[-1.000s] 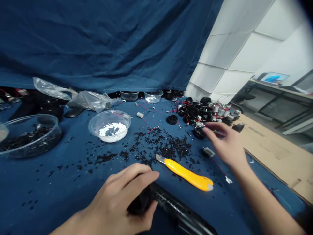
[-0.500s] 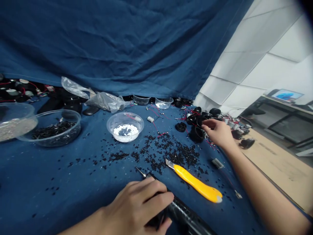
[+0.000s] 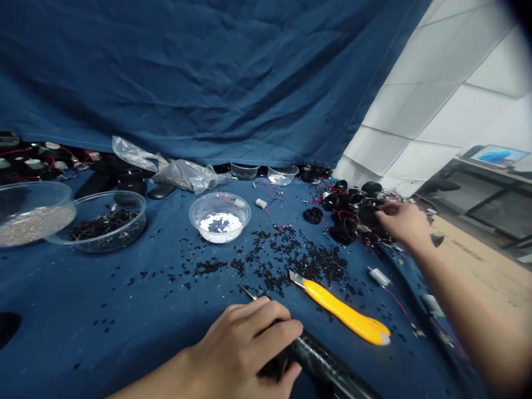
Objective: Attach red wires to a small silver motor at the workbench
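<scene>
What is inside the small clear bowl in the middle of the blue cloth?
The small clear bowl holds a patch of white bits on its bottom, with a red wire draped over its rim. What the bits are is too small to tell.

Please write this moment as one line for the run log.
left hand: grips black tool | right hand: on pile of black parts | yellow knife: lying on blue cloth, between hands

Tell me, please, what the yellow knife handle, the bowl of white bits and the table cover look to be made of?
The knife handle looks like glossy moulded plastic. The bowl seems thin clear plastic; its contents show through. The table cover looks like matte blue woven cloth, creased.
</scene>
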Motion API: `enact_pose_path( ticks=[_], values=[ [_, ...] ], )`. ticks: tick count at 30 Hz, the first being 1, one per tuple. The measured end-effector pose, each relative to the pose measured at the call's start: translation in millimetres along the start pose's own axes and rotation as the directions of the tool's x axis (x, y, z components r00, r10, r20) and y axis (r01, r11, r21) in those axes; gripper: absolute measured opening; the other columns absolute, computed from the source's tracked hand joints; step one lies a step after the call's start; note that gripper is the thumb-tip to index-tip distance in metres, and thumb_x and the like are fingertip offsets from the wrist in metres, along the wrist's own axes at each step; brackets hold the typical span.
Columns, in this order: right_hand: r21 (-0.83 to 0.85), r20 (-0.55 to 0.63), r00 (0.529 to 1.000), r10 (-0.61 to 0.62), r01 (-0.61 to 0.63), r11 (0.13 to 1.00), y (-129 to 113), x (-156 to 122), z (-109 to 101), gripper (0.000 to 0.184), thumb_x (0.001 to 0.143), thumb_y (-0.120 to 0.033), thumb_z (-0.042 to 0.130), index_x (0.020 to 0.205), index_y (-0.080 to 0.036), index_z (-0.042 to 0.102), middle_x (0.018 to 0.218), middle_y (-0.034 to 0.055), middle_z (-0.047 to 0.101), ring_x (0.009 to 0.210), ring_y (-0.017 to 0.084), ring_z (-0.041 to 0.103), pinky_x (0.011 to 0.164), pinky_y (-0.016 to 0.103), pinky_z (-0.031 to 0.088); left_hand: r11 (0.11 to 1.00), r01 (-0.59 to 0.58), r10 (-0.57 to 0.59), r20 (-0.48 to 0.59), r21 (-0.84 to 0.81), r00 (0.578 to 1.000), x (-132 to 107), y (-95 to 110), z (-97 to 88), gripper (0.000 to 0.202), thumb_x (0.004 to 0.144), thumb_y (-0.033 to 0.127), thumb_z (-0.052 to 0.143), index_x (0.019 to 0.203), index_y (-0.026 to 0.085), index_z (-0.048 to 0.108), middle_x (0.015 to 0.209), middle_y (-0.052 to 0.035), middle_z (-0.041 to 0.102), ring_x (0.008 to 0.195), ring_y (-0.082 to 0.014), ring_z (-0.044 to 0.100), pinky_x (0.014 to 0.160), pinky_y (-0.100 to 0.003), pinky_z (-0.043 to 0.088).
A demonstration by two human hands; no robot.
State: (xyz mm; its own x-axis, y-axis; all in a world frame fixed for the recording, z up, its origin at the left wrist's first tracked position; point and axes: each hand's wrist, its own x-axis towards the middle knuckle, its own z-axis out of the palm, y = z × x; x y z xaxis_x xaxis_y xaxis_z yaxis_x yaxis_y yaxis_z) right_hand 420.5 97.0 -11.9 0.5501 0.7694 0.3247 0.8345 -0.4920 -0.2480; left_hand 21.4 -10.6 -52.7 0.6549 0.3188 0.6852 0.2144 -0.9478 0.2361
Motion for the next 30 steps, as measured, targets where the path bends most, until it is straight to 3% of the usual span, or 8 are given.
enact_pose_path(
  ticks=[4,7,10,13,18,24,27,30],
  values=[
    [0.006,0.203,0.976,-0.075,0.076,0.997,19,-21,-7,0.020,0.096,-0.034,0.059,0.107,-0.019,0.063,0.108,0.0060,0.064,0.094,0.019,0.063,0.082,0.036,0.053,1.000,0.004,-0.003,0.035,-0.011,0.999,-2,0,-0.3,0.037,0.075,0.020,0.065,0.111,0.017,0.054,0.091,-0.0067,0.067,0.074,-0.0203,0.065,0.062,-0.032,0.058],
    [0.015,0.229,0.965,-0.127,0.127,0.992,14,-34,-16,0.020,0.095,-0.034,0.060,0.104,-0.018,0.064,0.104,0.0053,0.065,0.091,0.018,0.064,0.080,0.036,0.054,1.000,0.019,-0.019,0.051,-0.015,0.999,-4,-1,0.4,0.041,0.076,0.021,0.065,0.114,0.018,0.051,0.095,-0.0073,0.067,0.077,-0.0208,0.065,0.064,-0.032,0.057],
    [0.040,0.110,0.969,-0.222,0.218,0.975,-16,-53,-32,0.020,0.097,-0.034,0.057,0.107,-0.018,0.063,0.107,0.0064,0.064,0.095,0.019,0.063,0.085,0.038,0.052,0.996,0.070,-0.067,0.069,-0.049,0.995,-4,-2,2.3,0.051,0.076,0.022,0.067,0.122,0.020,0.044,0.097,-0.0055,0.067,0.080,-0.0206,0.066,0.067,-0.032,0.056],
    [0.116,0.032,0.888,-0.458,0.452,0.884,-69,-82,-37,0.025,0.096,-0.032,0.057,0.116,-0.016,0.059,0.114,0.0074,0.062,0.102,0.022,0.062,0.088,0.043,0.051,0.979,0.180,-0.177,0.039,-0.091,0.983,-5,0,2.6,0.058,0.073,0.023,0.072,0.121,0.022,0.041,0.098,-0.0030,0.067,0.085,-0.0198,0.066,0.073,-0.030,0.055],
    [0.156,0.082,0.740,-0.667,0.652,0.742,-163,-107,-1,0.025,0.095,-0.033,0.060,0.114,-0.016,0.060,0.114,0.0076,0.062,0.098,0.021,0.062,0.085,0.042,0.053,0.939,0.333,-0.313,0.188,-0.089,0.931,-20,9,-12.0,0.044,0.073,0.018,0.075,0.108,0.025,0.050,0.117,-0.0038,0.058,0.099,-0.0184,0.064,0.083,-0.028,0.052],
    [0.179,0.086,0.772,-0.630,0.610,0.772,-226,-71,49,0.030,0.095,-0.033,0.059,0.121,-0.016,0.057,0.122,0.0092,0.058,0.103,0.023,0.060,0.087,0.044,0.052,0.833,0.552,-0.535,0.265,0.012,0.802,-45,16,-36.8,0.039,0.078,0.017,0.067,0.112,0.027,0.052,0.109,-0.0014,0.061,0.099,-0.0204,0.062,0.086,-0.035,0.051],
    [0.205,0.119,0.787,-0.606,0.577,0.790,-237,-59,63,0.030,0.095,-0.033,0.060,0.120,-0.016,0.057,0.121,0.0092,0.058,0.102,0.023,0.061,0.086,0.044,0.053,0.785,0.619,-0.600,0.294,0.035,0.744,-42,15,-40.1,0.049,0.075,0.017,0.069,0.119,0.030,0.050,0.116,-0.0019,0.061,0.111,-0.0245,0.058,0.098,-0.043,0.047],
    [0.264,0.080,0.813,-0.577,0.541,0.798,-238,-53,67,0.030,0.095,-0.033,0.060,0.120,-0.016,0.058,0.121,0.0091,0.058,0.102,0.023,0.061,0.086,0.043,0.053,0.783,0.621,-0.597,0.324,0.037,0.734,-39,13,-38.4,0.058,0.071,0.015,0.070,0.124,0.031,0.049,0.126,-0.0037,0.058,0.119,-0.0277,0.053,0.106,-0.050,0.041]
  ],
)
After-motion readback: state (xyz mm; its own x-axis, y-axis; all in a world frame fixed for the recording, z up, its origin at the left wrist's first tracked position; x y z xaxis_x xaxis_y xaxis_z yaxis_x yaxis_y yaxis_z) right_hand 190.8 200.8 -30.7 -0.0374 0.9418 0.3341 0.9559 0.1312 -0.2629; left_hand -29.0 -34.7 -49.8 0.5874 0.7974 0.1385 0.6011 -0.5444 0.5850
